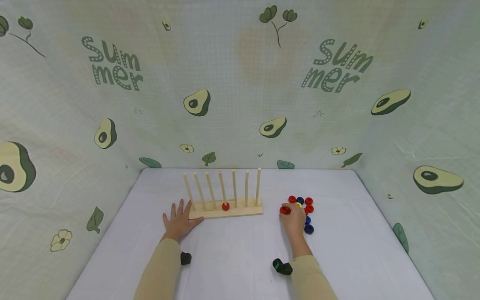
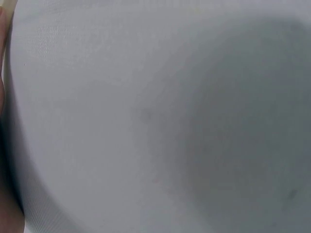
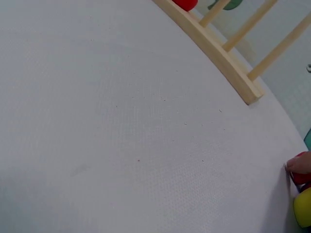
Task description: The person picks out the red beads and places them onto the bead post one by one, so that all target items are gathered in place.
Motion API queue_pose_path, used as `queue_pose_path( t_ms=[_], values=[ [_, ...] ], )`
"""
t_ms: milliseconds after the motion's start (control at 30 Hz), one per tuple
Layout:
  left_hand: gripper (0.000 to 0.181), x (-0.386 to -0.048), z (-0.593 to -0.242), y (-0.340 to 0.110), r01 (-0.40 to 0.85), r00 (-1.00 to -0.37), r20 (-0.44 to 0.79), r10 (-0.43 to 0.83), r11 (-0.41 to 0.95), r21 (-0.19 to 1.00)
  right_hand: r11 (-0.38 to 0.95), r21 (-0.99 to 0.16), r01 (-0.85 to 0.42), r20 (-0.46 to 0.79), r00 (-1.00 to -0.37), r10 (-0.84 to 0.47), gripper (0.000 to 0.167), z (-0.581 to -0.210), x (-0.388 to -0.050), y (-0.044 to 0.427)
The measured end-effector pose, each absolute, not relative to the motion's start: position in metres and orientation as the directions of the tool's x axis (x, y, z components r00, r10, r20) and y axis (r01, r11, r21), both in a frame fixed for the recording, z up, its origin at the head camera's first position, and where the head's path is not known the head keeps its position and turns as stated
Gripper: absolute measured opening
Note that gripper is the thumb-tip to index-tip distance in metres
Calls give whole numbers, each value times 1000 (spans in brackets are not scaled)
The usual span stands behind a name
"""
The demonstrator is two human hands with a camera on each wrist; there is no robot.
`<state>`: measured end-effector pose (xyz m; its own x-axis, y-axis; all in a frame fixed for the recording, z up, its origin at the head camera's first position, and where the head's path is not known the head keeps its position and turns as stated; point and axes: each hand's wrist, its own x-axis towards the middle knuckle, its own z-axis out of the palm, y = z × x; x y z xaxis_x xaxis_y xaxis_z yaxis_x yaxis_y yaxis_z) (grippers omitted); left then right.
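A wooden peg rack (image 1: 228, 213) with several upright pegs stands at the back of the table. A red ring (image 1: 225, 206) sits at the foot of its middle peg. My left hand (image 1: 179, 225) lies with fingers spread at the rack's left end, the thumb along the base's front edge. To the right of the rack, my right hand (image 1: 293, 221) pinches a red ring (image 1: 283, 210) at the left side of a group of rings. In the right wrist view the thumb (image 3: 299, 163) presses against red, with a yellow ring (image 3: 303, 208) close by. The hand hides part of the group.
Around the right hand lie more red rings (image 1: 308, 201), blue rings (image 1: 309, 229) and a partly covered yellow ring (image 1: 298, 204). The white tabletop (image 1: 232, 258) meets a printed cloth backdrop (image 1: 232, 141) behind and at both sides. Dark devices (image 1: 282, 266) sit at both wrists.
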<state>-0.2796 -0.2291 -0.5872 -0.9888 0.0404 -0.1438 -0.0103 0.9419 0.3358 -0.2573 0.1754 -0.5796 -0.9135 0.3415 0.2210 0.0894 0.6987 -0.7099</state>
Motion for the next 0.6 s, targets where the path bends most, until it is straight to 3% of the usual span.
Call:
queue_pose_path(
  t_ms=[233,600],
  values=[
    [103,-280,-587,-229,-4,-990,-137,46,939,345,624,-766,154,103,-929,356,34,-571,-258,176],
    [101,-277,-581,-227,-11,-988,-149,43,939,345,604,-789,112,93,-950,297,33,-556,-259,175]
  ],
)
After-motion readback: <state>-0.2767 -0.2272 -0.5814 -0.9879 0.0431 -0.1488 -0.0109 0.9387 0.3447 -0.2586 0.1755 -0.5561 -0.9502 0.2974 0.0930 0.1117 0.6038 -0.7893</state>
